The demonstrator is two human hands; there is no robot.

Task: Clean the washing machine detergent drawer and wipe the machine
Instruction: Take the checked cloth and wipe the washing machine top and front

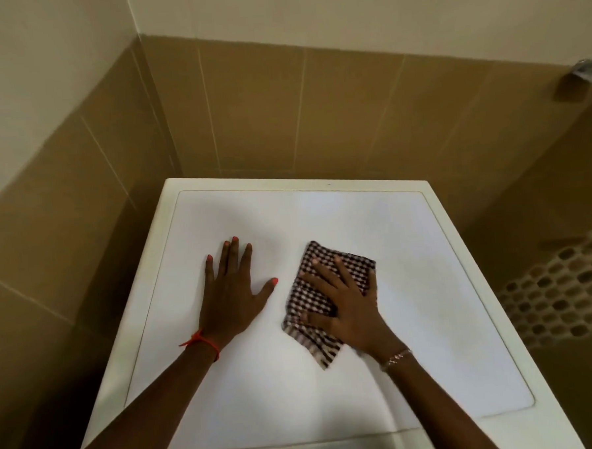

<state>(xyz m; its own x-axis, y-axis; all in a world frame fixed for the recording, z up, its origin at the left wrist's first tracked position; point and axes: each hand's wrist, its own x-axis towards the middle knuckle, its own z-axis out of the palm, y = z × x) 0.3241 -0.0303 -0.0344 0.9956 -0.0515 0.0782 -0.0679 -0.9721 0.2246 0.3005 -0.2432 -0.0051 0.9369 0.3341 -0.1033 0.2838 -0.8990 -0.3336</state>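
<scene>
Head cam looking down at the white top of the washing machine (pixel 411 287), which sits in a corner of brown tiled walls (pixel 254 116) with a checkered cloth (pixel 324 267) lying flat on it a bit right of the middle. Right hand (pixel 346 300) is spread out flat on top of the cloth with straight fingers pressing it down, not gripping it, and there's a thin chain bracelet (pixel 396 356) on that wrist. Left hand (pixel 231 293) lies flat and open on the bare lid just left of the cloth, not touching it, with a red string (pixel 204 342) round the wrist; off to the right there's a patch of honeycomb tiles (pixel 562 299) and some metal fitting (pixel 585 70) up on the wall, too blurry to tell what.
</scene>
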